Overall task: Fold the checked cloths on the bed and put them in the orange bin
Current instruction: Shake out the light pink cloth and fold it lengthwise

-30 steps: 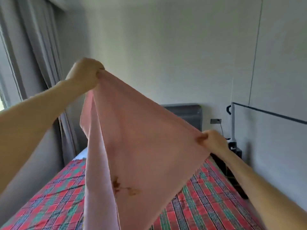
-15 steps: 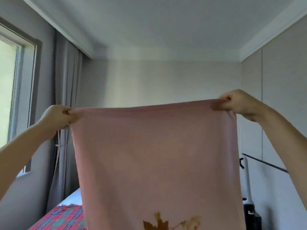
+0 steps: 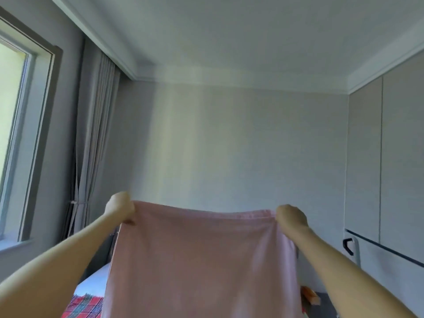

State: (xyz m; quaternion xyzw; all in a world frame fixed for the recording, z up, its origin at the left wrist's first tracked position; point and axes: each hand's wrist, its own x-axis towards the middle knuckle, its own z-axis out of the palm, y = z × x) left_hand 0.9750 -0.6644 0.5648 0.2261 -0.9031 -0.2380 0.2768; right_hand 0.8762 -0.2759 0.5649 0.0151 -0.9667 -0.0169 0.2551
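A plain pink cloth (image 3: 202, 260) hangs in front of me, stretched out flat by its top edge. My left hand (image 3: 120, 208) grips the top left corner and my right hand (image 3: 291, 218) grips the top right corner, both arms held out forward. Below the cloth at the lower left shows a strip of the red and green checked cloth (image 3: 83, 306) on the bed. An orange object (image 3: 309, 294) peeks out at the cloth's lower right edge; I cannot tell if it is the bin. Most of the bed is hidden by the pink cloth.
A window (image 3: 13, 138) and a grey curtain (image 3: 91, 157) are on the left. A white pillow or sheet (image 3: 94, 283) lies at the bed's head. Wardrobe panels (image 3: 390, 168) line the right wall, with a white appliance with a black handle (image 3: 351, 249) below them.
Both hands have moved further out from me and closer together, keeping hold of the cloth's top corners. The view has tilted up toward the ceiling since a second ago.
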